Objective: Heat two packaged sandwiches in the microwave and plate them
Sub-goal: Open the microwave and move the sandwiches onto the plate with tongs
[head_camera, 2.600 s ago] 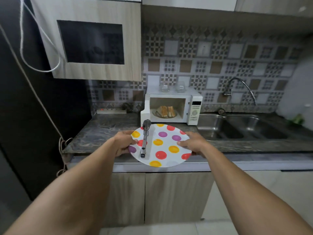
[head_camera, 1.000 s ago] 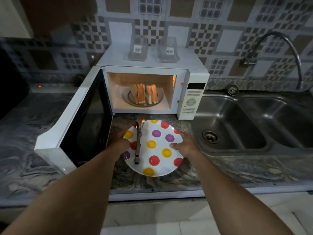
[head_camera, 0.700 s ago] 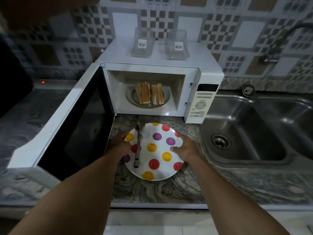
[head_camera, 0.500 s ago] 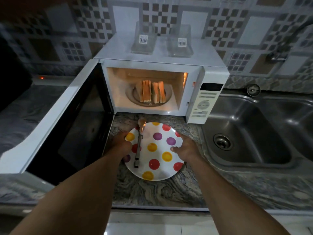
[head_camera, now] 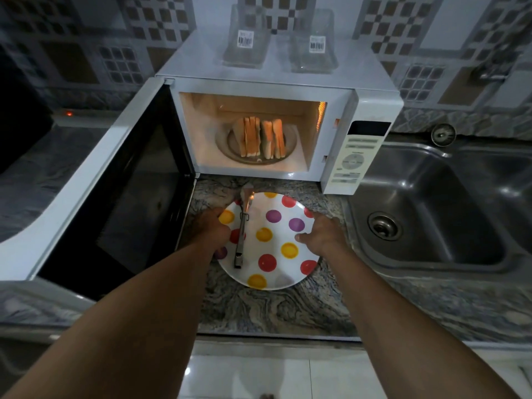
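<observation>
Still inside the lit microwave (head_camera: 288, 87), on its turntable: the two sandwiches (head_camera: 262, 139), unwrapped, standing on edge side by side, not yet plated. Door (head_camera: 129, 182) swung wide to the left. Up on the microwave's roof, two clear empty packs (head_camera: 247, 38) with barcode labels. Just below the open cavity, down on the bench (head_camera: 273, 306) now: the dotted plate (head_camera: 276, 243), carried in mid-air a couple of seconds back, well short of the bench, since brought in and set before the opening. Lying along its left half, metal tongs (head_camera: 241, 234), tips toward the microwave and poking just past the far rim. Both hands on the plate even so: left hand (head_camera: 211, 226) curled over the left rim, just beside the tongs; right hand (head_camera: 322, 234) pinching the right rim, thumb on top, fingers tucked out of sight beneath. Off to the right, a steel sink (head_camera: 431, 211). Judged from this: heating apparently finished, landing spot ready and close to the food, plating about to begin. Next, probably: release the rim, take up the tongs, lift each sandwich across the short gap. Worth minding: loose tongs apt to slide if the plate is nudged; slices on edge likely to fan apart under a careless squeeze, and likely hot.
</observation>
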Tool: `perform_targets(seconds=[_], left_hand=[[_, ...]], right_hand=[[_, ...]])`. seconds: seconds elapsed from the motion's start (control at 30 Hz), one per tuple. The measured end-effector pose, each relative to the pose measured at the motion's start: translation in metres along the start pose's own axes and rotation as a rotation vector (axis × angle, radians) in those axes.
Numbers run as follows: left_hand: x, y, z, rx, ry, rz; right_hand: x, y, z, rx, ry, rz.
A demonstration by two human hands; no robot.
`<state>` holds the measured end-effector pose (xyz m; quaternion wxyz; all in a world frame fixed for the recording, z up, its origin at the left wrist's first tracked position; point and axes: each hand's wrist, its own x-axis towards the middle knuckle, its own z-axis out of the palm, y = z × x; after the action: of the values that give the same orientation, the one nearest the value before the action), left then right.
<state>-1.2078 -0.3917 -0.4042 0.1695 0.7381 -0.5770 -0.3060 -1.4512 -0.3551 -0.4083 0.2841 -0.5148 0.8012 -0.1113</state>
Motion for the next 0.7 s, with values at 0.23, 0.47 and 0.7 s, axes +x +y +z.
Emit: perform_targets(seconds=[0.23, 0.47, 0.7], left_hand=[[0.002, -0.008, 0.001, -0.074, 0.005, 0.022], [-0.001, -0.003, 0.001, -0.04, 0.062, 0.007], [-0.002, 0.003, -0.004, -0.026, 0.184, -0.086]], right_hand=[[-0.005, -0.002, 0.002, -0.003, 0.037, 0.002], [-0.036, -0.04, 0.003, -0.142, 0.209, -0.116], [-0.049, -0.088, 0.029, 0.152, -0.068, -0.198]])
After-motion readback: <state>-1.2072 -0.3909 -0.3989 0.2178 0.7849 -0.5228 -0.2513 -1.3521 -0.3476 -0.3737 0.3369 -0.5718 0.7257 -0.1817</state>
